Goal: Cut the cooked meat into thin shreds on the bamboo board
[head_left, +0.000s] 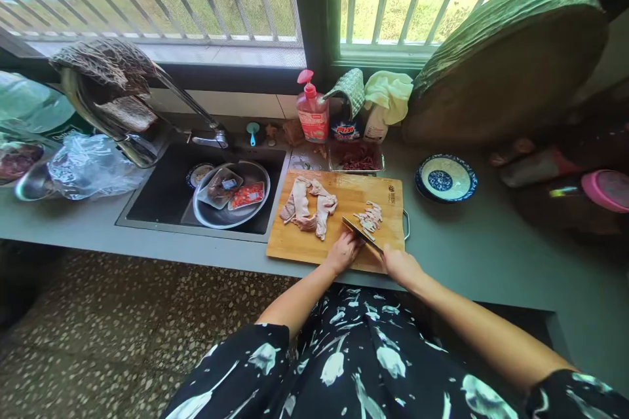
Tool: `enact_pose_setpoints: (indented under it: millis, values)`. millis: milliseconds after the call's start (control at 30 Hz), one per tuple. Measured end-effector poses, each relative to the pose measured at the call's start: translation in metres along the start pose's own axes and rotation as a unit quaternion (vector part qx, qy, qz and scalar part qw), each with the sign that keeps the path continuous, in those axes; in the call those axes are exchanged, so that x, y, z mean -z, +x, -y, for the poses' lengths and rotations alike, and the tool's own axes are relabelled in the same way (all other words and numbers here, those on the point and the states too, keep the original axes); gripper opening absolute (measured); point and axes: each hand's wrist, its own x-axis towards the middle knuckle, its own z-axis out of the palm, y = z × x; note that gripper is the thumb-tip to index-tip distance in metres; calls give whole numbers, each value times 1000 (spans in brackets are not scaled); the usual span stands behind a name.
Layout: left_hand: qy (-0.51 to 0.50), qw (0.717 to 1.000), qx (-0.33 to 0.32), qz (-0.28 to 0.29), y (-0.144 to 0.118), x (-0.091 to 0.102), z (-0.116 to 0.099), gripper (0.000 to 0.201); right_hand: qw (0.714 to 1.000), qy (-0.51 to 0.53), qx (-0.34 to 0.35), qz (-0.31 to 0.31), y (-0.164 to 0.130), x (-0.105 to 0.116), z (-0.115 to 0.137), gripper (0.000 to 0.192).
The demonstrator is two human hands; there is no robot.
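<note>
While the right hand point(400, 266) grips a knife point(362, 234) angled across the wooden cutting board point(314, 242), the left hand point(343, 253) rests curled at the blade's near side. Just beyond the blade lie cut pieces point(369, 216); larger meat strips point(309, 206) lie left, a blue-rimmed bowl point(446, 179) farther right.

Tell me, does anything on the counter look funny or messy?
Not much. The cutting board hangs a little over the sink's edge, with raw meat on it. The left hand rests beside the knife held by the right hand. Nothing looks spilled.
</note>
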Motion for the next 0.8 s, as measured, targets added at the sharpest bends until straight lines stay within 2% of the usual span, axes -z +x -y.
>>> enact_pose_setpoints:
  millis: [67,200,300,467,600,800]
  values:
    - [-4,1000,3,1,-2,-3,1,23,1000,-3,0,8,2,0,5,23]
    - [-5,1000,4,17,-4,-6,2,24,1000,-11,6,-23,22,1,19,22]
    - [-2,1000,18,14,-5,-3,-1,26,999,-5,2,-37,32,2,13,26]
    - [0,1000,1,28,-5,7,-5,32,999,-7,-30,-37,18,6,-5,31]
    - [7,999,-25,36,-6,10,0,27,998,-12,12,-56,5,7,1,32]
    - [7,999,-27,21,-7,2,6,26,999,2,44,-19,-4,-6,-2,31]
